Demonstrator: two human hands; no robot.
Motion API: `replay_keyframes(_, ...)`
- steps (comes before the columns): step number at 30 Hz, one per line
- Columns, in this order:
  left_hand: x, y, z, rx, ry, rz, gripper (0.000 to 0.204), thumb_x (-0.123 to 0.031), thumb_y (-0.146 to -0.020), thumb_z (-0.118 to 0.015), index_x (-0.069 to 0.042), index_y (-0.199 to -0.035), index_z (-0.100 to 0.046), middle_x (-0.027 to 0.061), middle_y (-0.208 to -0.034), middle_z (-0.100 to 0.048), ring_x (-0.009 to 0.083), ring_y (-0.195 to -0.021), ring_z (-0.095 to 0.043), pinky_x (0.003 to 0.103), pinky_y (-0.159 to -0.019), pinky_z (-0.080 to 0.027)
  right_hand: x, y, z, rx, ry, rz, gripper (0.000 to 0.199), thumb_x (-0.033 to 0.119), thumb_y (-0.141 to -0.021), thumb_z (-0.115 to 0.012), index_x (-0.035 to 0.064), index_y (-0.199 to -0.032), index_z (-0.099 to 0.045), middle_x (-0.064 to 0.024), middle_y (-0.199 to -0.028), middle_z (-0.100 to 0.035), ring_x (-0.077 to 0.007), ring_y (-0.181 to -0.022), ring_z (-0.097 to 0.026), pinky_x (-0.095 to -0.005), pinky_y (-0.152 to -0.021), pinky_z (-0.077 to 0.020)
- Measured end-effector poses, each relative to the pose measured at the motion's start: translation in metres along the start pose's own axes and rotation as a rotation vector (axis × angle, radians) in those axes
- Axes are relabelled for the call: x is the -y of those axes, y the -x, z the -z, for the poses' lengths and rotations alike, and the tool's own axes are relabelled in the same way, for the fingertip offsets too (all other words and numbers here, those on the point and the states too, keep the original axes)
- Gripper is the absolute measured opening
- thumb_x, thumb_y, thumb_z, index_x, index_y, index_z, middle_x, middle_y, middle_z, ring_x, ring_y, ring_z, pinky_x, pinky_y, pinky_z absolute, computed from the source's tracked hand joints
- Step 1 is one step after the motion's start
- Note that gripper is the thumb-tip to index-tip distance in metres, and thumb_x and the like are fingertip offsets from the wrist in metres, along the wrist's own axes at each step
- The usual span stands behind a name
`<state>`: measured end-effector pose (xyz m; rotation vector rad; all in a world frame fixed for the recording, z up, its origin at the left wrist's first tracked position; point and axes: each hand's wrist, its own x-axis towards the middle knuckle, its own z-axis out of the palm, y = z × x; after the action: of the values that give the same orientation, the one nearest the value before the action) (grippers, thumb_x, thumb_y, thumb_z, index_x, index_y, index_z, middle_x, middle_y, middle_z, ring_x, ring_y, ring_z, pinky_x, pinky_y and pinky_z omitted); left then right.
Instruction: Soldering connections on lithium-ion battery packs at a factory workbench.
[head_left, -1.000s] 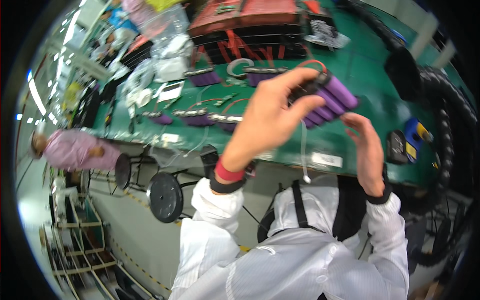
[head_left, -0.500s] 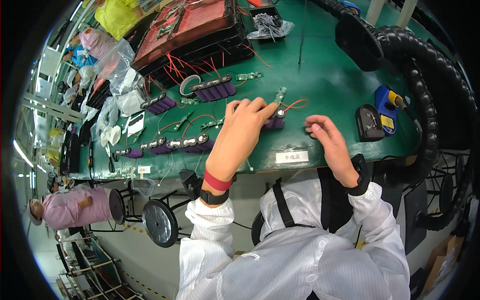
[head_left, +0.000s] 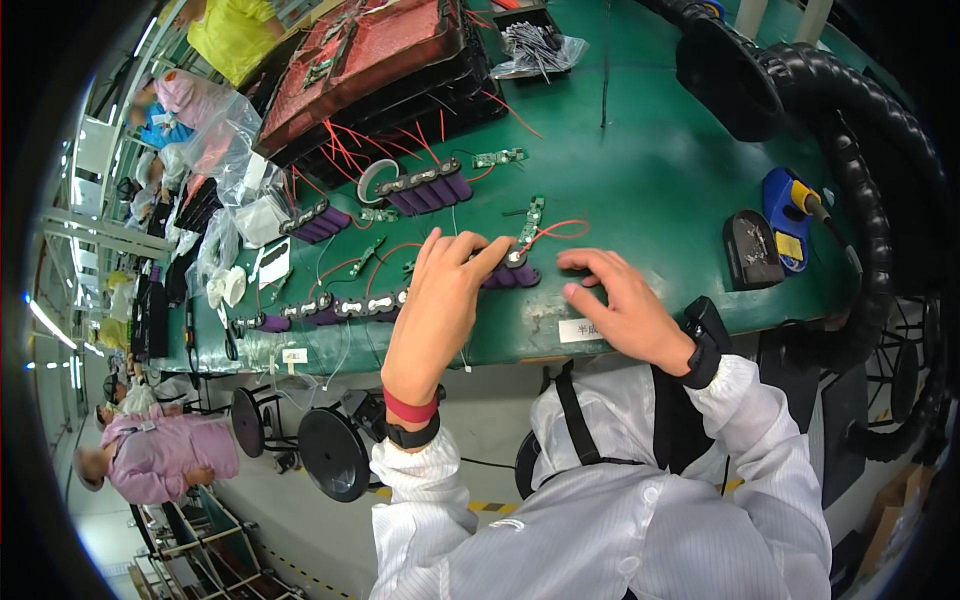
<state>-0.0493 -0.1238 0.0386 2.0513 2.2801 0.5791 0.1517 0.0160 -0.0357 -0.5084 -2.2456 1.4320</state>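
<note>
My left hand (head_left: 440, 305) is closed over a purple battery pack (head_left: 515, 274) at the table's front edge; its palm hides most of the pack. From the pack's right end, a red wire (head_left: 565, 224) loops out beside a small green circuit board (head_left: 532, 218). Just right of the pack, my right hand (head_left: 630, 312) hovers with thumb and fingers apart, holding nothing. Left of my left hand, more purple packs (head_left: 345, 308) lie in a row with silvery tabs facing up.
Behind stand another purple pack (head_left: 428, 188), a tape roll (head_left: 379, 182) and a black tray stack (head_left: 375, 100) with red wires. A soldering iron stand (head_left: 785, 220), a black box (head_left: 752, 250) and a black fume hose (head_left: 845, 180) are at right. A white label (head_left: 577, 331) lies in front.
My left hand has slid left with the pack, toward the row, and the board and red wire came along. My right hand has followed leftward. The view has shifted slightly.
</note>
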Motion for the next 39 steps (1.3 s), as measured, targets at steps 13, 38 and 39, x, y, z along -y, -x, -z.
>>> replay_keyframes(13,-0.001,0.019,0.007,-0.18,0.228,0.098,0.075,0.009,-0.09,-0.062,-0.003,-0.16,-0.04,0.0181,-0.139,-0.059,0.0376,-0.126,-0.058,0.053,-0.122,-0.036,0.001,-0.006,-0.025,-0.038,0.287,0.249,0.043,0.018,-0.093,-0.071,-0.0035,-0.13,-0.063,-0.0191,-0.14,-0.061,-0.0403,-0.128,-0.054,-0.0478,-0.109,-0.0458)
replay_keyframes(38,-0.105,0.103,-0.134,-0.449,0.647,-0.089,0.029,0.008,-0.068,-0.068,0.0,-0.095,-0.071,0.0095,-0.098,-0.065,0.0315,-0.093,-0.064,0.045,-0.087,-0.054,0.005,-0.039,-0.056,-0.148,0.345,0.24,0.029,0.002,-0.088,-0.074,-0.0023,-0.115,-0.066,-0.017,-0.105,-0.058,-0.0395,-0.1,-0.054,-0.0476,-0.086,-0.0453)
replay_keyframes(39,-0.105,0.104,-0.135,-0.444,0.655,-0.086,0.029,0.008,-0.068,-0.068,0.0,-0.095,-0.071,0.0098,-0.098,-0.065,0.0318,-0.093,-0.064,0.045,-0.087,-0.054,0.004,-0.038,-0.055,-0.142,0.332,0.253,0.027,0.001,-0.088,-0.074,-0.0029,-0.113,-0.065,-0.017,-0.105,-0.058,-0.0401,-0.1,-0.053,-0.0477,-0.086,-0.0451)
